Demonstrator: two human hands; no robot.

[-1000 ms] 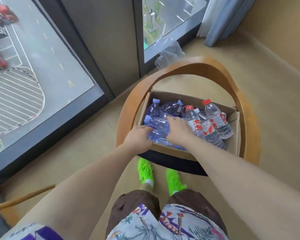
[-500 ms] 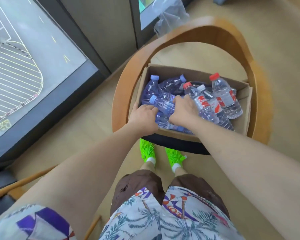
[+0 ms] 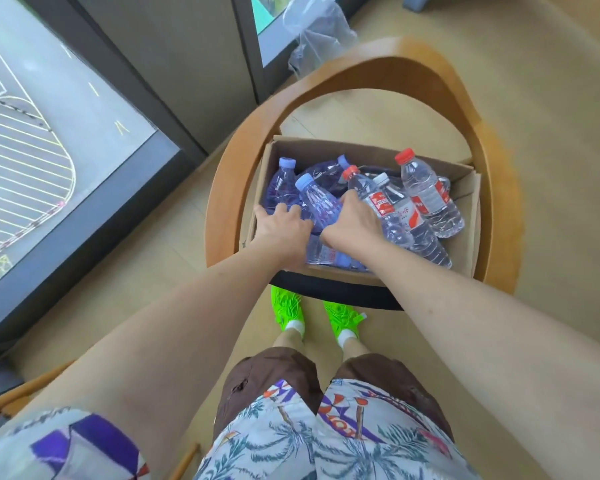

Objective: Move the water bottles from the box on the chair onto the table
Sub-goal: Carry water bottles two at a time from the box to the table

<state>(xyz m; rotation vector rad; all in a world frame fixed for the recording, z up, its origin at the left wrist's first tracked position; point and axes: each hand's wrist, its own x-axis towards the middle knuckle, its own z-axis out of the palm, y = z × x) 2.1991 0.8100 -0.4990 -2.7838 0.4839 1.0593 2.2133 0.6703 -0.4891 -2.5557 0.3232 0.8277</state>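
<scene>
An open cardboard box sits on the seat of a round-backed wooden chair. Several water bottles lie in it: blue-tinted ones with blue caps on the left, clear ones with red labels on the right. My right hand grips a blue-capped bottle, which tilts cap-up toward the far left. My left hand is in the box's left near corner, its fingers curled over another blue-tinted bottle that it mostly hides. No table is in view.
A floor-to-ceiling window runs along the left, with a dark frame post behind the chair. A crumpled clear plastic bag lies on the floor beyond the chair. A wooden rail shows at lower left. My feet in green shoes stand by the seat.
The blue-capped bottle has gone from lying flat to tilted cap-up in my right hand. My left hand has slid further into the box's left side. The view has dipped closer.
</scene>
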